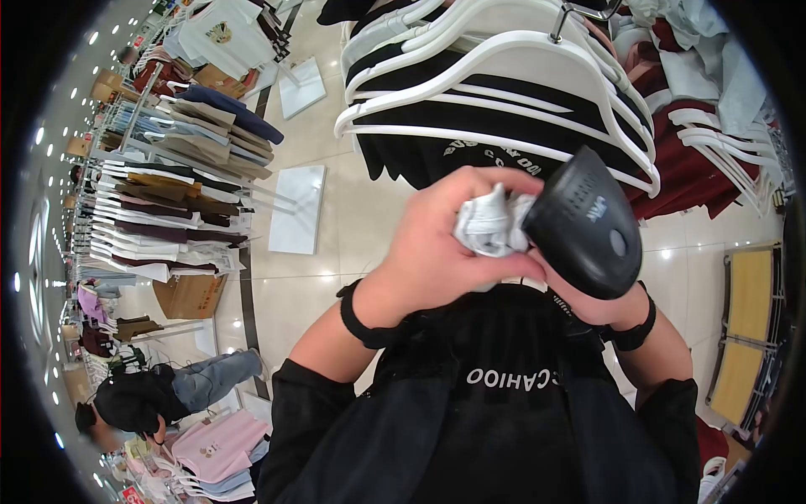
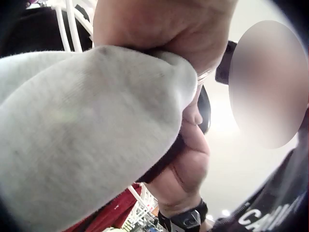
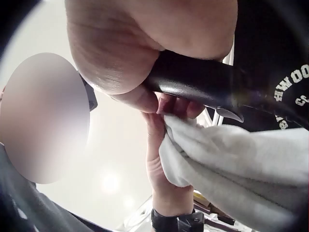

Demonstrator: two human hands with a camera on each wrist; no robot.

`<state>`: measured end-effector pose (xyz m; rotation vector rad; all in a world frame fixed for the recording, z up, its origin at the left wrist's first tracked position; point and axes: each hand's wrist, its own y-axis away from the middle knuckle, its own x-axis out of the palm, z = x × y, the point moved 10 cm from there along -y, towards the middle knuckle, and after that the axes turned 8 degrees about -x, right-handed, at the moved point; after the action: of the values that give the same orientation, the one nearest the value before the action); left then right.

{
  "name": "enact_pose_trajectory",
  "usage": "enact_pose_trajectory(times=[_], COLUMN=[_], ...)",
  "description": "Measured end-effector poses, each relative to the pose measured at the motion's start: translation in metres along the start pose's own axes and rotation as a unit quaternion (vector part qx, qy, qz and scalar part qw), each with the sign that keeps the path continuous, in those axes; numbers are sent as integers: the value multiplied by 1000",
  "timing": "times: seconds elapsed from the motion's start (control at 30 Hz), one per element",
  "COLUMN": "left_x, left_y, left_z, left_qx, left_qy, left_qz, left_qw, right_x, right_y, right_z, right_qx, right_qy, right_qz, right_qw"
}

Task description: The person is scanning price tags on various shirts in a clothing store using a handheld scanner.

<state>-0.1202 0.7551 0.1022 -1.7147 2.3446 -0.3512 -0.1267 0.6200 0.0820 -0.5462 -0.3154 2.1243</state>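
Observation:
In the head view my left hand [image 1: 420, 244] holds a bunched light grey garment [image 1: 487, 225] between thumb and fingers, in front of my chest. The garment's cloth [image 2: 87, 135] fills much of the left wrist view, smooth and folded over. My right hand [image 1: 588, 309] grips a black handheld barcode scanner [image 1: 588, 227], whose rounded head with a small grey oval shows from above. The scanner's dark handle [image 3: 188, 77] runs through the right hand's curled fingers in the right wrist view. Both hands are close together, and the scanner's head hides part of the right hand.
White hangers [image 1: 504, 92] with black shirts hang just beyond my hands, dark red garments [image 1: 697, 168] to their right. Clothes racks [image 1: 159, 210] line the left side, where another person [image 1: 143, 395] stands. A folded yellow-and-black frame [image 1: 747, 328] stands at the right.

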Motion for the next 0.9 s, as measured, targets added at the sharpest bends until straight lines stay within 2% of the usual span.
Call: enact_pose_trajectory(times=[0.03,0.07,0.1,0.13,0.2,0.23,0.27,0.3,0.37,0.4,0.43,0.47,0.5,0.57,0.6,0.63,0.7,0.77,0.8,0.83,0.9], left_x=[-5,-14,-22,-24,-34,-32,-26,-21,-11,-5,2,4,-3,-14,-34,-51,-75,-114,-124,-123,-113], left_y=[1,5,7,8,9,6,1,-3,-12,-16,-19,-21,-21,-17,-11,-7,0,11,20,18,21], left_z=[6,4,1,-1,-18,-24,-37,-48,-60,-66,-70,-67,-64,-57,-47,-44,-38,-38,-34,-31,-29], left_qx=[-23,-40,-56,-55,19,21,42,62,68,68,68,64,39,-29,-37,-11,-80,35,8,10,47], left_qy=[27,19,11,9,147,146,230,313,336,374,411,431,429,411,395,422,363,210,139,90,-95], left_qz=[9,-15,-39,-41,-61,-62,-50,-37,-5,14,34,40,4,-21,-88,-148,-125,-251,-307,-257,-187], left_qw=[999,999,998,998,987,987,971,947,939,925,908,899,903,911,914,894,920,944,942,962,977], right_x=[2,-1,1,-2,-3,-1,7,17,35,47,60,72,82,89,93,89,77,63,56,37,9], right_y=[2,7,-1,3,8,10,10,12,10,26,24,21,21,23,28,28,31,40,48,52,51], right_z=[6,1,12,6,-10,-18,-28,-40,-68,-85,-90,-89,-88,-86,-85,-83,-82,-96,-100,-109,-115], right_qx=[-21,31,-18,-3,15,20,38,40,119,181,153,175,197,162,170,168,167,167,167,169,178], right_qy=[39,-33,-31,-41,-76,-101,-130,-131,-143,-252,-276,-311,-346,-293,-290,-290,-277,-326,-330,-327,-319], right_qz=[37,38,29,22,8,2,-8,18,48,89,139,169,199,278,311,306,305,249,257,215,131], right_qw=[998,998,999,999,997,995,991,990,981,946,939,919,896,900,889,891,896,897,893,905,922])
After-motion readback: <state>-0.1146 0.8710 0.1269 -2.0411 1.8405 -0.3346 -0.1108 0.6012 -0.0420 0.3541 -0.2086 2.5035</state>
